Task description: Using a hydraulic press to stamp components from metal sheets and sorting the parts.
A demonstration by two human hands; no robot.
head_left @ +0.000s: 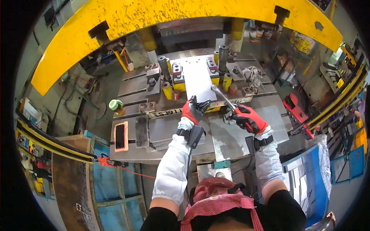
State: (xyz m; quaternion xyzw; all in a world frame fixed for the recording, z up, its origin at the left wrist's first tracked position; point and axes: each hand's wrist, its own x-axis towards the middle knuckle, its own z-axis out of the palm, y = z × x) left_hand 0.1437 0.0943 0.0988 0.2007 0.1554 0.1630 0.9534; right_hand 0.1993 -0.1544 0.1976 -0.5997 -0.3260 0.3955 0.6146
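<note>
My right hand (249,118), in a red and black glove, is closed around a long silver metal tool with a rounded head (223,94). The tool points up and left, its head by the right edge of a bright flat sheet (197,79). That sheet lies in the die between two dark guide posts (165,68). At the sheet's near edge is my left hand (195,109), gloved alike, with its fingers apart; whether they touch the sheet is not clear. Below my right hand lies a flat metal sheet (231,140) on the press bed.
A yellow press beam (192,9) arches across the top. Yellow cylinders (167,91) stand around the die. To the left are stacked metal plates (163,133), a phone (121,136) and a green-capped bottle (116,107). A grey rag (253,75) lies at right, beyond it a red pedestal (296,111).
</note>
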